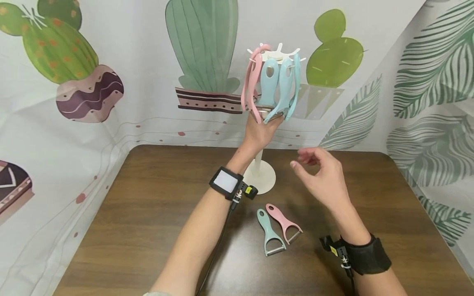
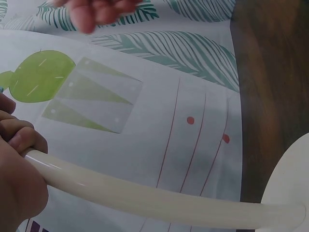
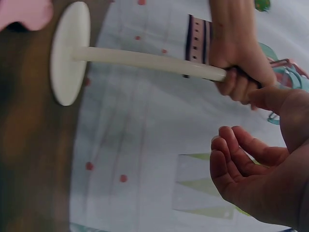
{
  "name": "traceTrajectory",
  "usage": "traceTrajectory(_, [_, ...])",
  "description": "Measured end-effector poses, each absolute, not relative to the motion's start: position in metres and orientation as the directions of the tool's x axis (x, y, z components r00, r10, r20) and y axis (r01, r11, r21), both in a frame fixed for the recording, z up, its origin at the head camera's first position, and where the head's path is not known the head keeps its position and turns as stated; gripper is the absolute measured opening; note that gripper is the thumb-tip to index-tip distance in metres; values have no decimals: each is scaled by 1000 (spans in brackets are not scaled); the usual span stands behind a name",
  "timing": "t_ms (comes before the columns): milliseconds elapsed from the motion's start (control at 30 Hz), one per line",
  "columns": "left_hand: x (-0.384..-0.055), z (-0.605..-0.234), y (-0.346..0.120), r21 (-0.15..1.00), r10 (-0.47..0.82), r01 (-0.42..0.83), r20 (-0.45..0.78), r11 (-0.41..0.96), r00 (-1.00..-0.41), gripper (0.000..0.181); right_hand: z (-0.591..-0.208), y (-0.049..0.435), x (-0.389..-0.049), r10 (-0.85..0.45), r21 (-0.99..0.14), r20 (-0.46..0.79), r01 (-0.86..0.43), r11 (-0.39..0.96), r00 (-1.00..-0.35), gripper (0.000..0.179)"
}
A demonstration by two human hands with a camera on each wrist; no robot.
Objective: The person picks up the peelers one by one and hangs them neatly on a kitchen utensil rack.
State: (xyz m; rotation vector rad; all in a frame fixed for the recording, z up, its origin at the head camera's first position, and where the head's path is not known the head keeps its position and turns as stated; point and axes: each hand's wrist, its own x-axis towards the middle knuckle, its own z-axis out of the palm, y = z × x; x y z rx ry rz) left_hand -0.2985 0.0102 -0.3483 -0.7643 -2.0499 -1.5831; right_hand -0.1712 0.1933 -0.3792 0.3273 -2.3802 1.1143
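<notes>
Left hand (image 1: 261, 131) grips stand (image 3: 145, 60), fingers hidden in head view behind hanging peelers (image 1: 268, 85); right of stand, right hand (image 1: 323, 176) loosely curved.

It's a cream stand (image 1: 264, 181), pink peelers (image 1: 253, 80) and light-blue peelers (image 1: 285, 82) on it; 1 green peeler (image 1: 265, 223), 1 pink peeler (image 1: 279, 216) in front, brown wood-grain table (image 1: 148, 213) beneath, white cactus-print backdrop (image 1: 137, 61) behind!

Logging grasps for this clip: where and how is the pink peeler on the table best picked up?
Probably by the handle, right hand coming from above and the right: the pink peeler lies flat, its blade at the other end, and the green peeler sits close on its left.
</notes>
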Motion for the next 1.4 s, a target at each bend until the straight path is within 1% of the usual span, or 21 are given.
traceTrajectory(267, [-300, -347, 10, 726, 162, 667, 647, 167, -745, 56, -407, 199, -160, -88, -605, 494, -414, 680, -865, 30])
traceTrajectory(400, [-300, -348, 10, 727, 162, 665, 645, 171, -747, 53, -421, 199, -155, -145, -592, 443, -410, 694, -885, 32])
traceTrajectory(600, [-299, -348, 11, 739, 170, 656, 634, 151, -754, 52, -436, 201, -145, -193, -589, 361, -384, 711, -912, 28])
traceTrajectory(733, [-299, -348, 11, 748, 163, 647, 627, 148, -762, 50, -442, 201, -138, -219, -582, 311, -368, 725, -925, 28])
traceTrajectory(867, [-301, -348, 11, 747, 158, 650, 632, 138, -759, 47, -447, 199, -131, -230, -564, 279, -353, 747, -932, 30])
traceTrajectory(1067, [-301, -348, 11, 745, 169, 656, 636, 119, -753, 50, -455, 195, -123, -232, -546, 213, -313, 777, -949, 33])
traceTrajectory(1400, [-301, -348, 11, 735, 165, 662, 642, 145, -749, 50, -466, 187, -118, -259, -573, 69, -251, 780, -964, 34])
